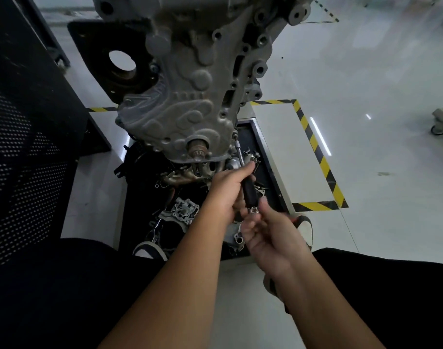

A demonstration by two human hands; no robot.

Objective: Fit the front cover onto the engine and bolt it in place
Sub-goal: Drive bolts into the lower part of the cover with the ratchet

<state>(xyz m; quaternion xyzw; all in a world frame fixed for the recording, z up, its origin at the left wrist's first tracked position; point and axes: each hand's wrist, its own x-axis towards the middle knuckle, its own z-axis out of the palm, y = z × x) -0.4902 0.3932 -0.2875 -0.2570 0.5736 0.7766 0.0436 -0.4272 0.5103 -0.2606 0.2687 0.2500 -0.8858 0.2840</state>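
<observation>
Here my left hand [228, 187] curls round the black handle of the ratchet [249, 190], whose thin extension runs up to the lower right edge of the front cover [180, 102], already sitting on the engine [255, 54]. My right hand [270, 233] pinches the handle's silver end. Loose parts lie in the tray [262, 137] on the floor below.

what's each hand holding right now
Left hand: gripping the black handle of the ratchet wrench.
Right hand: fingers pinching the metal butt end of the same wrench.
</observation>
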